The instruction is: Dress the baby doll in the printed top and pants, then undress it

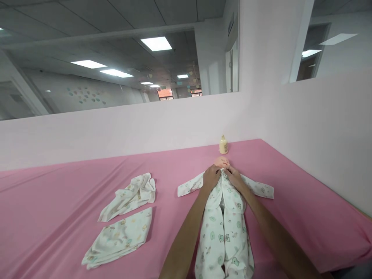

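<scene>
A baby doll point(223, 161) lies on its back on the pink surface point(72, 186), dressed in a white printed onesie point(223, 228) with sleeves spread out to both sides. My left hand point(211, 176) and my right hand point(233, 176) meet at the doll's collar just below its chin. Both hands have their fingers closed, pinching the onesie's neckline fabric. My forearms run up from the bottom edge, over the doll's legs.
A small cream bottle point(223, 144) stands by the wall behind the doll's head. Two loose printed garments lie to the left, one crumpled point(132, 195) and one nearer me point(120, 237). A pale pink wall point(319, 128) borders the surface at the back and right.
</scene>
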`<state>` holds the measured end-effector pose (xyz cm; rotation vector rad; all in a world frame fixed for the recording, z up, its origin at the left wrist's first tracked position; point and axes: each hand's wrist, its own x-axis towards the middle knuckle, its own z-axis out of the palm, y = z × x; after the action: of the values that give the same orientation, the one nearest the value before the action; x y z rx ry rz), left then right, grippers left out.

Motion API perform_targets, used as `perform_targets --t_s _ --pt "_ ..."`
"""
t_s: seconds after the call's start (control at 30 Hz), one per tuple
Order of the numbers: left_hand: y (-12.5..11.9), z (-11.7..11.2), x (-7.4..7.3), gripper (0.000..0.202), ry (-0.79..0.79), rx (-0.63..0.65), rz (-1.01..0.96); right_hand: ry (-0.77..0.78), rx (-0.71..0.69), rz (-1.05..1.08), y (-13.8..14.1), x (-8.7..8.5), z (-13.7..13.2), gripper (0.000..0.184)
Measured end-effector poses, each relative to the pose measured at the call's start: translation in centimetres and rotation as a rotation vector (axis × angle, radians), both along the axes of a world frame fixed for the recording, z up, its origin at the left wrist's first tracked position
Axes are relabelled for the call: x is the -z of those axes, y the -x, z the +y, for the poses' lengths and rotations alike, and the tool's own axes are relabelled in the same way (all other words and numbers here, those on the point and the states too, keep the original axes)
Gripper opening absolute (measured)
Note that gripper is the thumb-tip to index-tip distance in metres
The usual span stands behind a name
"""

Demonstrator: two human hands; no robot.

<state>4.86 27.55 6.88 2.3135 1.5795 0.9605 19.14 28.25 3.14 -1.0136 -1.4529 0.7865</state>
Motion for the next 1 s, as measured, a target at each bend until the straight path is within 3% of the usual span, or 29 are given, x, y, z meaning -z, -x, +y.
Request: perform_targets --t_s 0.13,0.33,0.47,0.57,0.77,1.0 --pt "0.4 -0.1 0.5 0.026 0.010 0.008 -0.154 0.011 0.086 -0.011 0.4 0.1 0.0 0.026" --pt "1.2 -0.3 0.9 0.024 0.014 0.151 -0.384 0.043 0.161 -0.051 0.7 -0.4 -0.3 0.026" --pt "1.5 -0.3 1.2 0.017 0.070 0.066 -0.514 0.067 0.303 -0.122 1.0 -1.4 -1.8 0.023" --pt "1.8 -0.2 1.3 0.016 0.116 0.050 -0.577 0.058 0.378 -0.375 2.1 -2.1 -3.8 0.023" --pt "2.3 -0.1 1.2 0.018 0.180 0.115 -0.612 0.020 0.357 -0.914 3.8 -3.8 -5.7 0.016" --pt "2.0 -0.5 1.1 0.013 0.165 0.023 -0.538 0.125 0.233 -1.017 2.6 -5.2 -3.5 0.014"
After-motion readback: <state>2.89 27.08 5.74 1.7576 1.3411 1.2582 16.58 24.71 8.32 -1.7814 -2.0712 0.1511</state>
